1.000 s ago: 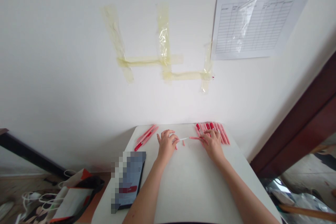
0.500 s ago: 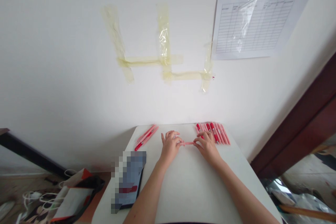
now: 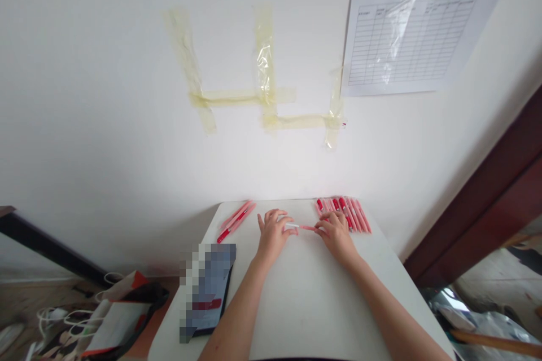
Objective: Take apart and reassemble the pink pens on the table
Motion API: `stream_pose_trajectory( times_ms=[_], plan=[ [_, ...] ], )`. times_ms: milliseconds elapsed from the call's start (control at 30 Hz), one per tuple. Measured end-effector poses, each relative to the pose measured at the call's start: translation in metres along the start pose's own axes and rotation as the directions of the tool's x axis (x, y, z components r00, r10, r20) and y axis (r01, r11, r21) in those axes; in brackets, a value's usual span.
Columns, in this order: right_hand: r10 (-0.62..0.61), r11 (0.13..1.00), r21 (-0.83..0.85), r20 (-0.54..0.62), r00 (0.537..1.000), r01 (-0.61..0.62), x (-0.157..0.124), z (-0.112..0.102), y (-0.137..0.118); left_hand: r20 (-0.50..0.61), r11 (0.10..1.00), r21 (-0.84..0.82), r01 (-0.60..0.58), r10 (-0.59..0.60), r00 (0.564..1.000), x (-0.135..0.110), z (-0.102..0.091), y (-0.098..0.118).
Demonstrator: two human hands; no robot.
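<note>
The left hand (image 3: 273, 235) and the right hand (image 3: 336, 235) are held low over a white tabletop (image 3: 309, 299), facing each other across a slender pink-and-white plastic tube (image 3: 301, 227). The tube is held roughly level between the hands, near the table's far edge, with its white end to the left and its pink end to the right. The pink end is pinched by the right hand's curled fingers (image 3: 332, 217). The left hand's fingertips (image 3: 288, 220) are curved at or just beside the white end; whether that end is gripped cannot be told. Neither hand is clenched into a fist.

A bank of pink-barrelled pens with red parts (image 3: 345, 214) lies side by side just beyond the right hand. A smaller bunch of pink and red pens (image 3: 235, 221) lies to the left. Light, even pressure, kept in line with the tube's length, is judged best for so thin a piece. Working over the bare tabletop is judged to keep it clear of both pen groups.
</note>
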State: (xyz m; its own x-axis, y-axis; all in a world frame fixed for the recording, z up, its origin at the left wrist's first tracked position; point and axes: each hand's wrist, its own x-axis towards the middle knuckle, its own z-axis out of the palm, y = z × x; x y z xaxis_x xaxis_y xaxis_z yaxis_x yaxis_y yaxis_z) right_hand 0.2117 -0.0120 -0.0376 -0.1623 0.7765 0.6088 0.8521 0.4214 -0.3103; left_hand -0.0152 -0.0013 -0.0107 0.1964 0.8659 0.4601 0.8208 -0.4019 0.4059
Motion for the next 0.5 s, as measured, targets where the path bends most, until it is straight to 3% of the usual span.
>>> stream_pose_trajectory(
  times_ms=[500],
  plan=[
    [-0.017, 1.0, -0.012, -0.013, 1.0, 0.016, -0.0014, 0.005, 0.0054, -0.012, 1.0, 0.027, 0.015, -0.015, 1.0, 0.0003, -0.002, -0.0031]
  ],
)
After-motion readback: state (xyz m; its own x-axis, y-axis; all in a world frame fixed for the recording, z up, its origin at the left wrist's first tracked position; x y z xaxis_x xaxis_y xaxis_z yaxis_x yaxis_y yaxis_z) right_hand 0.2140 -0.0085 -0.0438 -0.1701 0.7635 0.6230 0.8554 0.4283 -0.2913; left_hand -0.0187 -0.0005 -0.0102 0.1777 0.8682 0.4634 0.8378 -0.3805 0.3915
